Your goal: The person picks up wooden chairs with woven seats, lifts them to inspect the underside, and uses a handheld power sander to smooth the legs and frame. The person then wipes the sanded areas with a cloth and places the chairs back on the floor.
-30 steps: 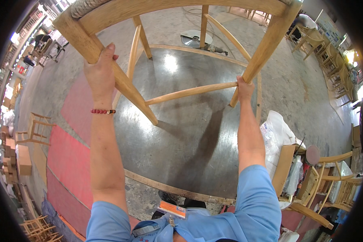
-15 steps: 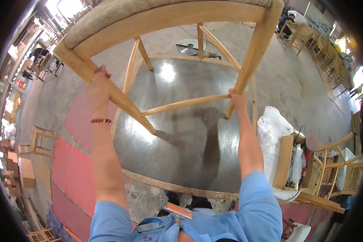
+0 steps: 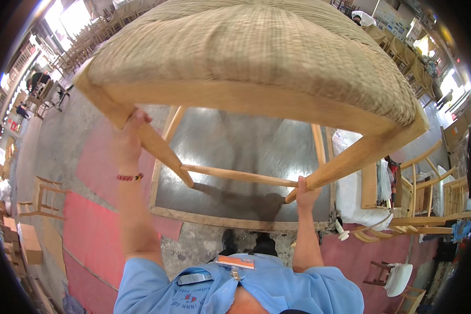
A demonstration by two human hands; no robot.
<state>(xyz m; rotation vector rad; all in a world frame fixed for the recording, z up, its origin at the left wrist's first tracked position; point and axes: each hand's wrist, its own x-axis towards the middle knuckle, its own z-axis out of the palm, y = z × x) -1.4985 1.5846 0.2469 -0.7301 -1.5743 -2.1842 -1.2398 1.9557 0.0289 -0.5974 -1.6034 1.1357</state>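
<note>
A wooden chair [image 3: 256, 86] with a woven cord seat [image 3: 246, 44] is lifted in front of me, above a dark, wood-edged work surface [image 3: 220, 201]. My left hand [image 3: 129, 138] is closed round the upper part of its left near leg [image 3: 165, 153], just below the seat frame. Lower down, my right hand [image 3: 307, 195] grips the right near leg [image 3: 358, 157] where the stretcher [image 3: 240, 175] joins it. The seat hides the chair's back and most of the far legs.
At my right stand an open wooden box [image 3: 370, 186] of tools and plastic bags and chair frames [image 3: 421, 220]. A small stool-like frame [image 3: 39, 198] sits on the left, near red floor panels [image 3: 97, 235] and cardboard boxes [image 3: 30, 243]. Rows of chairs line the far sides.
The chair has tilted and come nearer, so the top of its woven seat now shows. My right hand has moved down in the view with the leg; both hands keep hold.
</note>
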